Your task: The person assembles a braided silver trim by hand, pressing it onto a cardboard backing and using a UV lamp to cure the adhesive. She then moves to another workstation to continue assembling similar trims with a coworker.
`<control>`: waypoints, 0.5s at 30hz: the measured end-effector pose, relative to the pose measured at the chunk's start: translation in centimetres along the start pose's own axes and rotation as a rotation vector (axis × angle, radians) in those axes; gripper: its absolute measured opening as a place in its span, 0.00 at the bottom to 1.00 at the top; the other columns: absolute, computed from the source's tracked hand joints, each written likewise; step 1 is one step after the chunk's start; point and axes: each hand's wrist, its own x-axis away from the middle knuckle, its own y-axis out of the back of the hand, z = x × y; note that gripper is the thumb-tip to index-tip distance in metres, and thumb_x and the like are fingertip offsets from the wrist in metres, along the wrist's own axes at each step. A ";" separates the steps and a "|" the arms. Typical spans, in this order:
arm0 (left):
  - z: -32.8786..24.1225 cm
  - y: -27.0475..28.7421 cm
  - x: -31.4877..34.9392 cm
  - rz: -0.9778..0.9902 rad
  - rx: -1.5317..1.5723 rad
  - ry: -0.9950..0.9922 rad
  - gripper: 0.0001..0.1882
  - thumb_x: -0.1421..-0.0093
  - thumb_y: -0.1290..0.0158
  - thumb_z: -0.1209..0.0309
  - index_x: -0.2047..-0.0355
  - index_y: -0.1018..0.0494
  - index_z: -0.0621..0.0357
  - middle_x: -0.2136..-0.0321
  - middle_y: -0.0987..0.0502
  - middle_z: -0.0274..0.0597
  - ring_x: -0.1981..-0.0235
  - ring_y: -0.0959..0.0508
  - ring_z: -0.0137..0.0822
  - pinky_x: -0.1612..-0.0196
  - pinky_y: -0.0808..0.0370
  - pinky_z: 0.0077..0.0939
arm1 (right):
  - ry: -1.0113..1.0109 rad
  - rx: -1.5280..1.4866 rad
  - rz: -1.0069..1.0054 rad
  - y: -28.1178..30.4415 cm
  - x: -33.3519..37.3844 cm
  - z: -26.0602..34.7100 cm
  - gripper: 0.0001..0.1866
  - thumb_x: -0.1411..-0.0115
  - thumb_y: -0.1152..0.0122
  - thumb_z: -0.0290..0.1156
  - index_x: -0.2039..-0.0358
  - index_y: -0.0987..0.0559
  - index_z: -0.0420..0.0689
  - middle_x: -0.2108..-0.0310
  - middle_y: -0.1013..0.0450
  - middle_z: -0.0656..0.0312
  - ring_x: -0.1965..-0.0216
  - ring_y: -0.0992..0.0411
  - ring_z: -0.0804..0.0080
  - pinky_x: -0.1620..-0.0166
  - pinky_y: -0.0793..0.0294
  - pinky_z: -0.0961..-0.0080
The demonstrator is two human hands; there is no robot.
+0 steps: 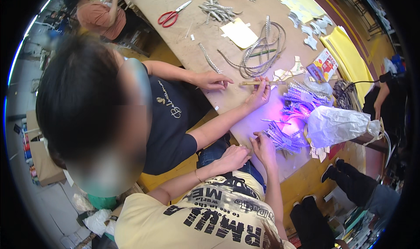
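Observation:
My left hand (235,158) is closed at the near table edge, its fingers curled together. Whatever lies in them is too small to make out. Just to its right, my right hand (264,149) is raised over the table with thumb and fingertips bent into a pinch. Nothing between those fingertips can be named from here. Closest to my right hand lies a bundle of braided silver strips (285,139), tinted purple by the light. Behind it rest a thin pointed tool (276,121) and a second bundle of strips (302,96).
A lamp wrapped in white plastic (334,126) stands right. At left, a co-worker in a dark shirt holds a thin stick (256,83) over the table (188,48). Beyond are red-handled scissors (174,15), coiled braid (267,59), a pale yellow card (239,33) and a small box (323,66).

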 end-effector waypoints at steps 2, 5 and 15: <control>0.1 -0.2 0.2 -0.005 0.006 0.002 0.12 0.41 0.47 0.68 0.62 0.24 0.65 0.70 0.22 0.55 0.66 0.22 0.56 0.62 0.25 0.48 | 0.016 0.013 -0.009 -0.3 0.1 -0.1 0.16 0.42 0.39 0.34 0.57 0.22 0.37 0.73 0.23 0.48 0.69 0.23 0.54 0.64 0.27 0.63; 0.3 -0.7 0.3 -0.026 0.017 0.012 0.12 0.42 0.47 0.68 0.64 0.25 0.66 0.70 0.22 0.54 0.67 0.22 0.55 0.62 0.25 0.48 | 0.023 0.030 0.015 -0.8 0.3 -0.5 0.16 0.42 0.39 0.34 0.57 0.22 0.38 0.73 0.23 0.48 0.69 0.23 0.54 0.64 0.27 0.63; 0.6 -1.4 0.2 0.042 -0.047 0.043 0.10 0.42 0.47 0.67 0.70 0.25 0.63 0.70 0.22 0.55 0.67 0.21 0.54 0.61 0.24 0.46 | 0.020 0.102 0.094 -1.9 0.0 -1.4 0.17 0.42 0.39 0.36 0.57 0.21 0.37 0.70 0.22 0.47 0.67 0.23 0.52 0.61 0.26 0.61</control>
